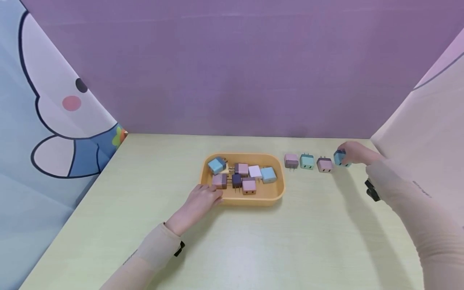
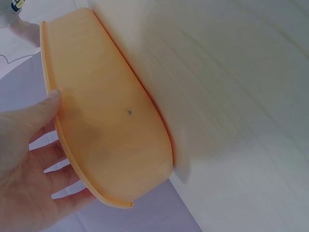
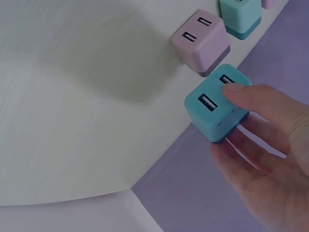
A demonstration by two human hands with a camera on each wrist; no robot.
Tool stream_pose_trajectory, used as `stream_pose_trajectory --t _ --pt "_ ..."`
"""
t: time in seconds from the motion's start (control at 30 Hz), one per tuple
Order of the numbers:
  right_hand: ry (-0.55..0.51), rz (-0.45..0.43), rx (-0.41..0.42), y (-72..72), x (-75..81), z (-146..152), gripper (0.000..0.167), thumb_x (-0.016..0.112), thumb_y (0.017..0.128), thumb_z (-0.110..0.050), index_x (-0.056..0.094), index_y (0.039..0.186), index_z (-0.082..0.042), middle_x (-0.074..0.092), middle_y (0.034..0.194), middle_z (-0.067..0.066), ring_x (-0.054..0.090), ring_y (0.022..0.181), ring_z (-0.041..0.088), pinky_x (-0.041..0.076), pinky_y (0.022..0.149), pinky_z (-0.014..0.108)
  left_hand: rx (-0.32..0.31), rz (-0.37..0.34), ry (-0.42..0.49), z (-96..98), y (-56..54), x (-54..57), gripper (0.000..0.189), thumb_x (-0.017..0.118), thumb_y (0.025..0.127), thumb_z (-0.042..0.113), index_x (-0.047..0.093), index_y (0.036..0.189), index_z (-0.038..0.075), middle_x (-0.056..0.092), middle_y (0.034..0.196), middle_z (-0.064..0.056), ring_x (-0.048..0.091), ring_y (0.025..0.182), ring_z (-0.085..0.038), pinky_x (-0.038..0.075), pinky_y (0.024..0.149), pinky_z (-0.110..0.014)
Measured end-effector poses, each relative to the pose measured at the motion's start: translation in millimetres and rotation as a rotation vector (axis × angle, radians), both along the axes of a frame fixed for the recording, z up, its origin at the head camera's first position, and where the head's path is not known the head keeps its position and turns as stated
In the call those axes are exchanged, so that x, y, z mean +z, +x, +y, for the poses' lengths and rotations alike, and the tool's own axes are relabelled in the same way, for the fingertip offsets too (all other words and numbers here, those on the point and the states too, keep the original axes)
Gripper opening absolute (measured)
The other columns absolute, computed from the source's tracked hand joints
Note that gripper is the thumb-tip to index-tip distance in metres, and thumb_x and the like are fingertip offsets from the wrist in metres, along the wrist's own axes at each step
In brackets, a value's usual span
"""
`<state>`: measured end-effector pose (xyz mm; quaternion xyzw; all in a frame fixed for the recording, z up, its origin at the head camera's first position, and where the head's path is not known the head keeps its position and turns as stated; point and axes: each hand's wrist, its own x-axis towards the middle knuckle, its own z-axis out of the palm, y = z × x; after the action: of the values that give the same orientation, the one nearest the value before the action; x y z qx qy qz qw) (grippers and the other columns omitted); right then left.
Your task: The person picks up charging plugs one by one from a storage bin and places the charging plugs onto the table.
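While the left hand [image 1: 201,200] grips the tray [image 1: 250,202], the right hand [image 1: 357,153] pinches the blue charger [image 1: 339,161]

Nearest of all, a beige left sleeve [image 1: 154,250] and a beige right sleeve [image 1: 409,205] reach over the pale table [image 1: 232,249]. At the tray's near left corner the left hand is clamped on the edge, thumb against the outer wall and fingers over the rim. Just beyond those fingers, inside the orange tray, lies a two-tone mauve charger [image 1: 218,181]; to its right are a navy charger [image 1: 236,181] and a pink charger [image 1: 249,187] with two ports toward the person. Farther back in the tray are a white charger [image 1: 255,172], a light blue charger [image 1: 268,175] near the right wall and a deeper blue charger [image 1: 216,166] in the far left corner.

Right of the tray, three more sit in a row: one mauve [image 1: 291,160], one teal [image 1: 307,162], one pink [image 1: 325,165]. Just past that last one, at the row's right end, the blue charger is held between the right hand's thumb and fingers, the thumb tip partly over one port. I cannot tell whether it touches the table. Behind everything rises a purple backdrop [image 1: 235,72].
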<state>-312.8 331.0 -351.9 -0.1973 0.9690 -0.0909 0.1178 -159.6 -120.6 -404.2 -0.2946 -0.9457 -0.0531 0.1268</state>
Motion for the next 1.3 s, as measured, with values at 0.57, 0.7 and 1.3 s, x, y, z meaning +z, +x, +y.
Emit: stream_pose_trajectory --t 0.57,0.7,1.3 --pt "0.007 -0.053 -0.069 -2.4 -19.7 11 0.04 0.063 0.066 0.006 0.05 0.101 0.019 0.053 0.095 0.032 0.054 0.083 0.038 0.044 0.073 0.049 0.001 0.009 -0.005 -0.8 -0.4 -0.6 0.015 0.061 0.082 0.026 0.065 0.087 0.012 0.064 0.084 -0.003 0.057 0.072 -0.019 0.042 0.065 -0.032" --pt "0.007 -0.059 -0.072 -3.9 -24.3 12 0.041 0.064 0.066 0.006 0.05 0.101 0.019 0.053 0.096 0.033 0.054 0.084 0.04 0.043 0.074 0.05 -0.006 0.023 -0.014 -1.0 -0.3 -0.3 0.015 0.061 0.082 0.026 0.065 0.085 0.012 0.064 0.082 -0.002 0.057 0.07 -0.018 0.042 0.064 -0.031" --pt "0.017 -0.078 -0.107 -7.6 -39.6 17 0.042 0.064 0.067 0.004 0.049 0.103 0.019 0.052 0.099 0.034 0.051 0.09 0.045 0.042 0.076 0.051 -0.01 0.006 -0.013 -0.3 0.0 -0.1 0.013 0.061 0.082 0.025 0.065 0.083 0.013 0.063 0.081 -0.002 0.056 0.07 -0.018 0.043 0.065 -0.032"
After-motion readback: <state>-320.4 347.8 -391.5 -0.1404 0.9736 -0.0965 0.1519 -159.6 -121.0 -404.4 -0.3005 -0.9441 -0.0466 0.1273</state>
